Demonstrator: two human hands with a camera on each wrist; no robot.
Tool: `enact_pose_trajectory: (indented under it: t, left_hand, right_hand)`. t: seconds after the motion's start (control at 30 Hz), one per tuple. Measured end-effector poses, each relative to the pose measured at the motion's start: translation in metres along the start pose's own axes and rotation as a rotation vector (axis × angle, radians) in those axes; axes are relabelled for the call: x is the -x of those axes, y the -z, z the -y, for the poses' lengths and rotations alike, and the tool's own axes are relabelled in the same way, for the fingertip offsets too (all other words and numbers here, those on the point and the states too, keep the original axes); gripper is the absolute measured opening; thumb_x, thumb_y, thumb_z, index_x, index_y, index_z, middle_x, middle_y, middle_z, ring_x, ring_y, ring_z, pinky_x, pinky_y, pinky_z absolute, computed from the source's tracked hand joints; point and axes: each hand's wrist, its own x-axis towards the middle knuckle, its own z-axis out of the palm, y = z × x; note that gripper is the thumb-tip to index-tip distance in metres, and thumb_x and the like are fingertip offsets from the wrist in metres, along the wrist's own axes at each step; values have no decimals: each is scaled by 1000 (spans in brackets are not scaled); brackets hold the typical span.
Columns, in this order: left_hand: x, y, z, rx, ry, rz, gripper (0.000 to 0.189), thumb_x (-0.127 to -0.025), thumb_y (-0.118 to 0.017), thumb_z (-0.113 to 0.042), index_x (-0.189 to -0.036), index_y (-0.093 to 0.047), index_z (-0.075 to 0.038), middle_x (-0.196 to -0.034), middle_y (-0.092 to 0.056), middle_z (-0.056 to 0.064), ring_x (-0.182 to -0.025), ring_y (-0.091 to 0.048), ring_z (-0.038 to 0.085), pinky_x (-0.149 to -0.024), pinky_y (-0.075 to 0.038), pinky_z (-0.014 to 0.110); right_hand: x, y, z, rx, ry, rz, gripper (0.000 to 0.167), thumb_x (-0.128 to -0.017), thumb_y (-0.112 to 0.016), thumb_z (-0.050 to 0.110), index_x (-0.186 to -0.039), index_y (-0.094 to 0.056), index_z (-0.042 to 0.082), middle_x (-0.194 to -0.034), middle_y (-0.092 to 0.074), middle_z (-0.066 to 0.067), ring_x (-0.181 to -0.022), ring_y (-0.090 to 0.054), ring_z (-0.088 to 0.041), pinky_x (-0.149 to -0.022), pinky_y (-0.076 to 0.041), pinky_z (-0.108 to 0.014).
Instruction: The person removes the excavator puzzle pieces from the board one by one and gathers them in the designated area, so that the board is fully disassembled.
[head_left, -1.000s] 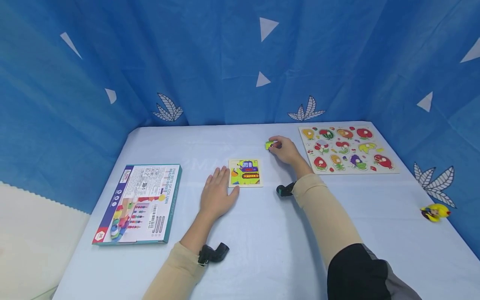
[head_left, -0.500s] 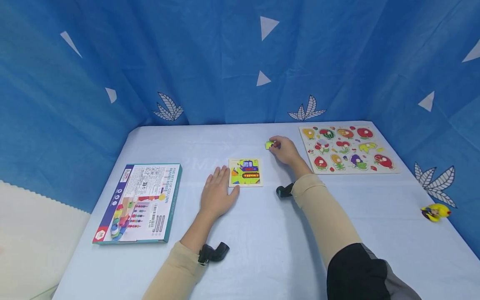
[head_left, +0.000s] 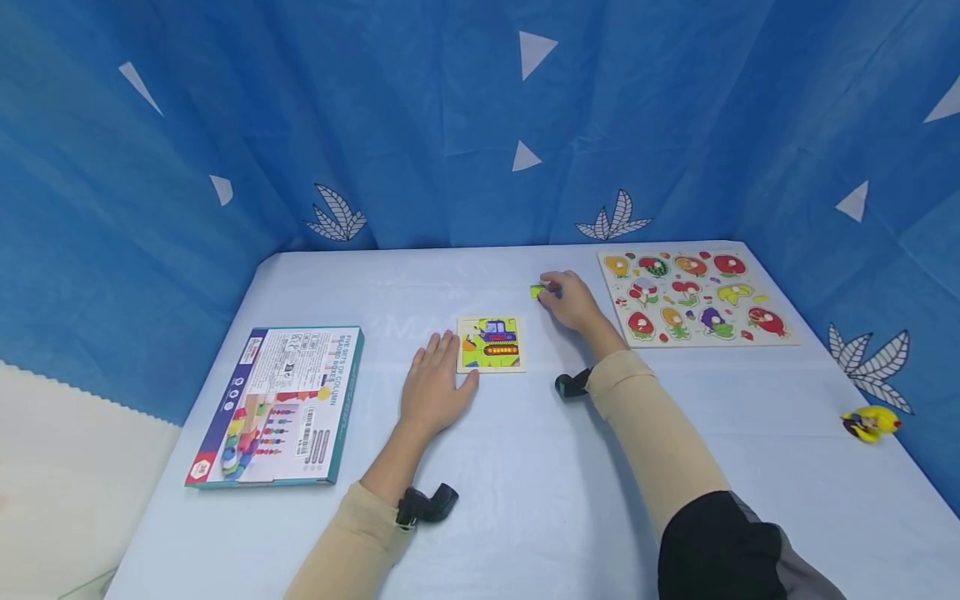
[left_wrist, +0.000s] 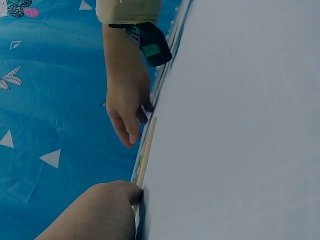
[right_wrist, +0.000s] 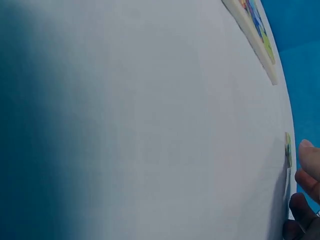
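My left hand (head_left: 437, 392) lies flat on the table with fingers straight, along the left edge of a small square jigsaw puzzle (head_left: 491, 344). The puzzle shows a blue and purple tracked vehicle on lime green, in a pale wooden frame. My right hand (head_left: 570, 302) hovers low behind and right of it, fingers loosely bent. Just left of those fingertips a small lime-green puzzle piece (head_left: 536, 291) lies on the table, partly hidden in the head view. The right wrist view shows the piece (right_wrist: 288, 150) flat, with a narrow gap between it and my thumb (right_wrist: 309, 157).
A fruit peg puzzle board (head_left: 697, 300) lies at the back right. On the left is a flat boxed toy set (head_left: 277, 406). A yellow toy figure (head_left: 872, 424) sits near the right edge. Blue printed cloth (head_left: 450, 125) hangs behind the table.
The fingers of my right hand have shifted slightly over the green piece, and less of the piece shows. My left hand and the square puzzle stay in place.
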Motion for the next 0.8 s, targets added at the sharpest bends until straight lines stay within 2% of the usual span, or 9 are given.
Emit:
enact_pose_trajectory:
  t: [0.3, 0.4, 0.57, 0.7, 0.8]
  left_hand:
    - [0, 1, 1, 33, -5, -1, 75, -97, -47, -51, -157, -28, -10, -165, -24, 5, -156, -13, 23, -127, -9, 43]
    - [0, 1, 3, 53, -11, 2, 74, -97, -47, -50, -156, -29, -9, -165, -25, 5, -156, -13, 22, -127, -9, 43]
    - [-1, 3, 4, 64, -15, 14, 72, -98, -47, -47, -156, -29, -9, -165, -25, 4, -156, -12, 22, -127, -9, 43]
    - [-1, 3, 4, 62, -19, 18, 71, -98, -47, -47, -156, -29, -9, -165, -24, 4, -156, -12, 21, -127, -9, 43]
    - [-2, 3, 5, 52, -24, 20, 71, -98, -47, -47, -156, -29, -10, -165, -25, 3, -156, -12, 21, -127, -10, 43]
  right_hand:
    - [15, -1, 12, -96, 79, -35, 41, -98, -61, 21, -138, -56, 14, -119, -56, -9, -100, -52, -25, -87, -47, -38]
    - [22, -6, 21, -93, 106, -15, 39, -98, -62, 21, -137, -58, 15, -116, -58, -8, -99, -52, -23, -87, -47, -36]
    - [36, -15, 43, -67, 147, 69, 37, -98, -63, 24, -134, -60, 18, -111, -59, -3, -99, -53, -21, -86, -50, -35]
    - [45, -25, 58, -12, 212, 167, 37, -98, -64, 25, -134, -61, 17, -108, -60, -1, -95, -54, -19, -84, -50, -34]
    - [49, -34, 65, 44, 270, 232, 37, -97, -65, 26, -133, -62, 16, -106, -60, -1, -94, -54, -18, -87, -50, -34]
